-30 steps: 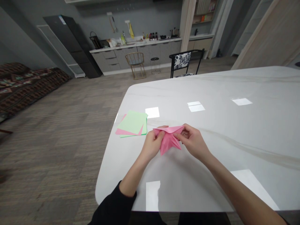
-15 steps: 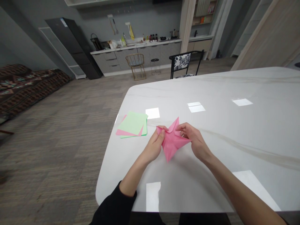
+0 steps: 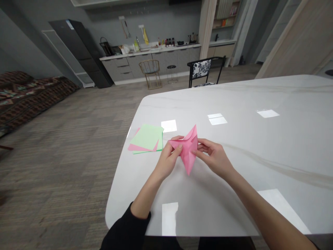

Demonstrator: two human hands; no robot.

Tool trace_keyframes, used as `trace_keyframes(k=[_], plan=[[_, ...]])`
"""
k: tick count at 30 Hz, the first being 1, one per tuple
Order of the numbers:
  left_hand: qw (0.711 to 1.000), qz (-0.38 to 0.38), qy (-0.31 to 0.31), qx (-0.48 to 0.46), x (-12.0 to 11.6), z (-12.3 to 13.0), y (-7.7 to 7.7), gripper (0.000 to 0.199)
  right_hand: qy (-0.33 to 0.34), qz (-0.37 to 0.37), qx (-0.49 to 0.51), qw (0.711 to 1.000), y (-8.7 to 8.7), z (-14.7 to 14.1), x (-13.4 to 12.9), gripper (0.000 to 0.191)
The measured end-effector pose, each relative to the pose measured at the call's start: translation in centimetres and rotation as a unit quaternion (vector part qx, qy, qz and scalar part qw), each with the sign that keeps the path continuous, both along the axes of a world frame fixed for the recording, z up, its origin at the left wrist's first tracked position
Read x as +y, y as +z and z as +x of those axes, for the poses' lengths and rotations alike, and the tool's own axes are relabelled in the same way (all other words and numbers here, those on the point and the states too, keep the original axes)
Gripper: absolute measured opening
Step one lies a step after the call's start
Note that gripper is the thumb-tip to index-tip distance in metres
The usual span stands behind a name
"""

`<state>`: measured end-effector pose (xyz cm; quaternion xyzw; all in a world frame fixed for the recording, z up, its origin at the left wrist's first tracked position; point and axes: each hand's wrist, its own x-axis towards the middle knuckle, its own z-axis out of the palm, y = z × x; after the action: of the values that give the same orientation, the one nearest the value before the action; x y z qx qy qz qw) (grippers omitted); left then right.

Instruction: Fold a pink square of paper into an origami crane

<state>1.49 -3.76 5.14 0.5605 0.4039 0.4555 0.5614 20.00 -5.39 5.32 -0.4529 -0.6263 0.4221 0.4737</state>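
Note:
A folded pink origami paper (image 3: 189, 149) with pointed corners is held above the table between both hands. My left hand (image 3: 168, 158) grips its left side, thumb on the near face and fingers behind. On the right side, my right hand (image 3: 214, 156) pinches the paper, its thumb on the near face and its fingers behind the edge. One point stands up at the top and another hangs down toward the table. Left of my left hand lies a loose stack of square paper sheets (image 3: 147, 137), light green on top with pink and darker green showing beneath.
The white marble-look table (image 3: 260, 146) carries bright light reflections. Behind its far edge stands a black-framed chair (image 3: 202, 69). Farther back are a gold wire chair (image 3: 151, 71), a stool (image 3: 171, 67), a kitchen counter (image 3: 135, 53) and a dark fridge (image 3: 83, 52).
My right hand now pinches the right side of the pink paper, whose right-hand point no longer sticks out. The paper has turned slightly and looks narrower; my left hand has shifted a little left.

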Motion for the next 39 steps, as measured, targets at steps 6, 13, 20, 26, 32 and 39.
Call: trace_keyframes(k=[6,13,20,26,32,39], plan=[[0.997,0.039,0.001,0.063,0.9,-1.4,0.3,0.041,-0.035,0.033,-0.080,0.996,0.6,1.4,0.4,0.025],[0.993,0.005,-0.044,0.108,1.0,-1.7,0.4,0.036,-0.015,0.069,-0.108,0.992,1.0,1.1,0.3,0.023],[0.998,0.014,-0.016,0.056,1.0,-1.7,0.9,0.028,-0.026,-0.013,0.000,1.000,0.3,0.9,0.3,0.020],[0.996,0.081,-0.035,-0.030,1.2,-2.0,0.6,0.040,-0.002,-0.073,0.102,0.992,-0.2,0.0,0.1,0.019],[0.989,-0.015,-0.077,-0.128,0.2,0.0,-0.3,0.043,-0.009,-0.082,0.203,0.976,-0.6,-1.0,0.1,0.019],[0.976,0.034,-0.109,-0.185,-0.6,1.7,-1.0,0.045,-0.097,-0.066,0.257,0.959,-1.3,-1.6,0.1,0.010]])
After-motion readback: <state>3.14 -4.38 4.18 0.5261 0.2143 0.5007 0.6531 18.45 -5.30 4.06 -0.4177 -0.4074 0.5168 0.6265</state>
